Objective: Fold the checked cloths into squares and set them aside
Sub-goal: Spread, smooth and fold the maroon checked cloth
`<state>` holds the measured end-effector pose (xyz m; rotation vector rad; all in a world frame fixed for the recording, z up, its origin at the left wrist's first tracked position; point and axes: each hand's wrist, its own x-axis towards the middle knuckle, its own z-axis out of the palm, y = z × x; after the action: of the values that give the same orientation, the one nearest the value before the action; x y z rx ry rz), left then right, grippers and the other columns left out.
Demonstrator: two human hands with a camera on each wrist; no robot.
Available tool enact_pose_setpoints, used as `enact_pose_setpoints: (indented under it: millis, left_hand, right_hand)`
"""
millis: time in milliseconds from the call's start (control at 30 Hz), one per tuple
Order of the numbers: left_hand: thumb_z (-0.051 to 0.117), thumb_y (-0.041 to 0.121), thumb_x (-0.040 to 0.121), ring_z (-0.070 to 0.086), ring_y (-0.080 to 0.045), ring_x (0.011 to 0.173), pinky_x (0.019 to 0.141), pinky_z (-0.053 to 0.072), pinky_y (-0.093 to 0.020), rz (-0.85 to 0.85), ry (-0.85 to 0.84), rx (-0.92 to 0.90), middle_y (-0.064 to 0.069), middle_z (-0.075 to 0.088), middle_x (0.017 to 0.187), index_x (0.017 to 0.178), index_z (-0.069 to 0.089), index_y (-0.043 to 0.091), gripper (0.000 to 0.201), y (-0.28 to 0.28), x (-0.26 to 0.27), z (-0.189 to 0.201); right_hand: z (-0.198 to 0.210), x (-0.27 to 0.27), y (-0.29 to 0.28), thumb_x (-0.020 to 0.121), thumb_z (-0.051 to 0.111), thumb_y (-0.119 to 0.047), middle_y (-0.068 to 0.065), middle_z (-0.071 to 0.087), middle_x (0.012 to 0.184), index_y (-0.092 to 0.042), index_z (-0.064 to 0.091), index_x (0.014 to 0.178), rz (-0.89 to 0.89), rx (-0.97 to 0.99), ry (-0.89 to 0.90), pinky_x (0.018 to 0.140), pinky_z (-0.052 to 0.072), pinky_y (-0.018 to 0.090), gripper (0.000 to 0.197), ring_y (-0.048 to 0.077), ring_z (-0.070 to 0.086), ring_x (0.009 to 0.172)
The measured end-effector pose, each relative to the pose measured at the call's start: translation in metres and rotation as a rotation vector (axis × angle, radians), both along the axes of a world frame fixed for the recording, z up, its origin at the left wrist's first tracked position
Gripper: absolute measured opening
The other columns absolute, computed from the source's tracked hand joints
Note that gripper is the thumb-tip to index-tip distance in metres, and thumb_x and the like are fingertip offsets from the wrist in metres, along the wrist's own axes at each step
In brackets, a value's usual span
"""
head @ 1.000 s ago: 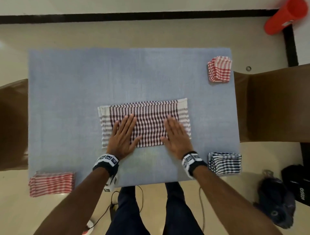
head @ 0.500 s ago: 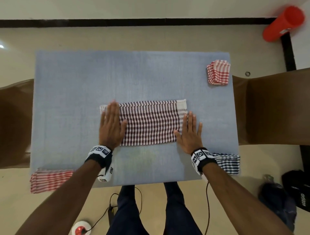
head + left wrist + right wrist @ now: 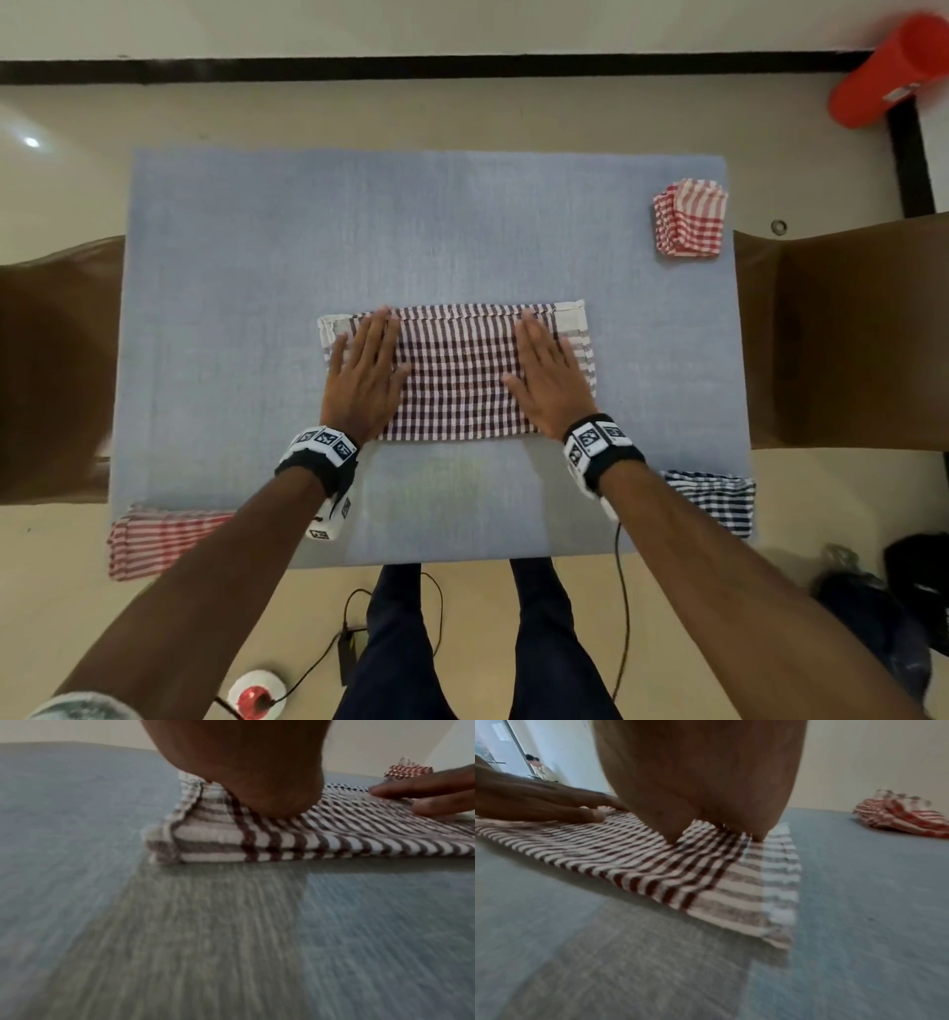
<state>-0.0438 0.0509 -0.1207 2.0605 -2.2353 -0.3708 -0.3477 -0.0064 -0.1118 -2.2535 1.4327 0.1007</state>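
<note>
Head view: both grips lie spread and flat, left hand and right hand pressing the brown checked cloth mid-table

Left wrist view: its doubled edge looks soft and light

Right wrist view: the striped end seems best pinched at its corners

bare blue tabletop ahead, folded red cloth far-right corner
</note>
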Motion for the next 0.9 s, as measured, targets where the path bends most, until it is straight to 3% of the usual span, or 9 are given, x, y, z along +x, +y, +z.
enact_pose_setpoints:
  millis: [67,133,267,367,567,767,900]
  left_hand:
    - [0.041,0.033,0.108,0.029,-0.031,0.153,0.123,0.027,-0.055,0.013,-0.011,-0.009,-0.013,0.028,0.167,0.159,0.028,0.010,0.058,-0.009,0.003,0.007]
    - [0.048,0.025,0.105,0.046,-0.033,0.140,0.115,0.037,-0.055,0.022,-0.003,-0.026,-0.014,0.045,0.153,0.148,0.042,0.009,0.046,-0.025,-0.002,0.016]
    - [0.057,0.016,0.100,0.059,-0.033,0.118,0.103,0.046,-0.053,0.005,-0.008,-0.019,-0.014,0.060,0.130,0.126,0.057,0.010,0.027,-0.061,-0.013,0.028]
    - [0.058,0.020,0.102,0.061,-0.033,0.113,0.100,0.047,-0.051,-0.019,-0.022,0.036,-0.014,0.064,0.124,0.119,0.061,0.010,0.020,-0.081,-0.017,0.033]
    - [0.060,0.021,0.102,0.066,-0.032,0.108,0.097,0.051,-0.048,-0.097,-0.070,0.055,-0.014,0.069,0.117,0.116,0.063,0.009,0.019,-0.091,-0.010,0.029]
    - [0.069,0.015,0.095,0.065,-0.033,0.113,0.092,0.053,-0.050,-0.148,-0.079,0.057,-0.015,0.064,0.130,0.126,0.061,0.012,0.032,-0.085,-0.007,0.030]
    - [0.063,0.015,0.099,0.065,-0.033,0.111,0.093,0.054,-0.051,-0.114,-0.073,0.083,-0.014,0.065,0.127,0.122,0.064,0.010,0.023,-0.090,-0.011,0.033]
  right_hand:
    - [0.008,-0.010,-0.006,0.107,0.042,-0.036,0.015,0.018,0.169,-0.004,0.022,0.160,-0.111,-0.021,-0.094,0.127,0.020,0.046,0.065,0.027,0.019,0.157]
    - [0.018,-0.006,-0.017,0.107,0.048,-0.026,0.020,0.044,0.155,0.000,0.045,0.149,-0.161,-0.103,-0.153,0.121,0.036,0.048,0.049,0.032,0.041,0.146]
    - [0.029,0.025,-0.054,0.100,0.058,-0.008,0.016,0.066,0.124,-0.001,0.066,0.123,-0.143,-0.202,-0.194,0.102,0.049,0.040,0.025,0.031,0.061,0.117]
    - [0.028,0.045,-0.077,0.097,0.061,-0.007,0.012,0.070,0.109,-0.006,0.074,0.106,-0.107,-0.168,-0.122,0.091,0.051,0.041,0.016,0.029,0.063,0.102]
    - [0.032,0.050,-0.098,0.095,0.068,-0.018,0.007,0.072,0.096,-0.013,0.079,0.095,-0.115,-0.087,-0.027,0.086,0.054,0.042,0.012,0.025,0.066,0.089]
    - [0.031,0.047,-0.099,0.094,0.068,-0.017,0.009,0.071,0.093,-0.010,0.076,0.091,-0.135,-0.042,-0.070,0.079,0.054,0.037,0.011,0.025,0.065,0.086]
    - [0.031,0.046,-0.098,0.094,0.068,-0.017,0.007,0.069,0.090,-0.010,0.072,0.091,-0.145,-0.052,-0.101,0.076,0.051,0.036,0.009,0.024,0.064,0.084]
